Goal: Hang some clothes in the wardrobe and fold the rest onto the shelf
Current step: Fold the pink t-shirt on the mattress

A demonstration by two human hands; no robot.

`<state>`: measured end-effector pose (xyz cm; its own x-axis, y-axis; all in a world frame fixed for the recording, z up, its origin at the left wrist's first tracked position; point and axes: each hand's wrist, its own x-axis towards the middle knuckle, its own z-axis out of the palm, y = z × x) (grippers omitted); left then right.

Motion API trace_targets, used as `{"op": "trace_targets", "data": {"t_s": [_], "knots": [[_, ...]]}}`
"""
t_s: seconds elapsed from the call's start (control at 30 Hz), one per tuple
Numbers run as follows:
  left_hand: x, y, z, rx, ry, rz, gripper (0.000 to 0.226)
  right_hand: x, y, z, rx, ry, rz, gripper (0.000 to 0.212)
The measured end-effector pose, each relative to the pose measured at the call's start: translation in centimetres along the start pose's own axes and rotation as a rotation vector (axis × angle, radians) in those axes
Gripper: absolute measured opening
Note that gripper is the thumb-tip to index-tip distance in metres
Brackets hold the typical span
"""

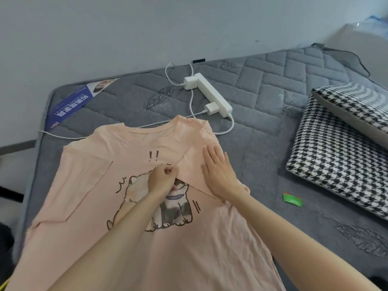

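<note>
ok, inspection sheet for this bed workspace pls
Surface: grey quilted mattress, blue label at one corner.
Job's things: peach T-shirt spread print-up, one sleeve folded in.
Clutter: green wrapper; houndstooth cushions stacked at the edge.
Grippers: left hand pinches the sleeve hem; right hand lies flat on the fold.
Cables: white power strip, two chargers plugged in, leads looping by the collar.
Surroundings: pale wall; no wardrobe seen.
</note>
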<state>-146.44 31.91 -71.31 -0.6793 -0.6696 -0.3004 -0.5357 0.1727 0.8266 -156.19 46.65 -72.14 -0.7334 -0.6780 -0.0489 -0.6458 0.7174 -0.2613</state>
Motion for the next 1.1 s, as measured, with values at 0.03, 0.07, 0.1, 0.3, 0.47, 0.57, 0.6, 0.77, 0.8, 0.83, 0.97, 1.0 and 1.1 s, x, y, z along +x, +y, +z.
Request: {"op": "trace_targets", "data": {"t_s": [0.03,0.07,0.1,0.3,0.47,0.57,0.6,0.77,0.8,0.83,0.97,1.0,1.1], "knots": [[0.1,-0.2,-0.1,0.003,0.003,0.004,0.017,0.6,0.0,0.3,-0.032,-0.007,0.003,0.055],[0.2,-0.4,-0.1,0.005,0.010,0.013,0.017,1.2,0.1,0.4,-0.054,-0.008,0.009,0.055],[0.4,-0.6,-0.2,-0.008,0.012,0.015,0.020,1.8,0.1,0.6,-0.063,-0.010,0.015,0.055],[2.3,-2.0,-1.2,-0.324,-0.035,-0.132,0.010,6.8,0.7,-0.5,-0.007,0.118,0.019,0.041],[2.7,-2.3,-1.9,-0.408,-0.128,-0.145,0.008,10.9,2.2,-3.5,-0.017,0.056,0.096,0.032],[2.7,-2.3,-2.2,-0.472,-0.168,-0.151,0.009,12.4,2.4,-4.5,-0.062,-0.060,0.091,0.022],[2.7,-2.3,-2.2,-0.499,-0.174,-0.153,0.010,12.8,2.3,-4.6,-0.058,-0.048,0.079,0.021],[3.0,-3.0,-1.9,-0.565,-0.172,-0.147,0.015,12.8,1.3,-3.6,0.057,0.093,0.078,0.020],[3.0,-3.2,-1.8,-0.564,-0.164,-0.145,0.015,12.3,1.3,-3.2,0.100,0.106,0.088,0.022],[3.0,-3.3,-1.8,-0.562,-0.156,-0.140,0.016,11.8,1.4,-3.0,0.166,0.125,0.107,0.026],[2.9,-3.4,-1.6,-0.555,-0.117,-0.129,0.016,8.2,1.4,-3.4,0.260,0.298,0.168,0.032],[2.8,-3.4,-1.6,-0.550,-0.098,-0.128,0.015,6.8,1.1,-3.2,0.226,0.328,0.141,0.032],[2.5,-3.1,-1.3,-0.531,-0.035,-0.123,0.014,2.2,-0.6,-1.5,0.076,0.138,-0.081,0.044]]}}
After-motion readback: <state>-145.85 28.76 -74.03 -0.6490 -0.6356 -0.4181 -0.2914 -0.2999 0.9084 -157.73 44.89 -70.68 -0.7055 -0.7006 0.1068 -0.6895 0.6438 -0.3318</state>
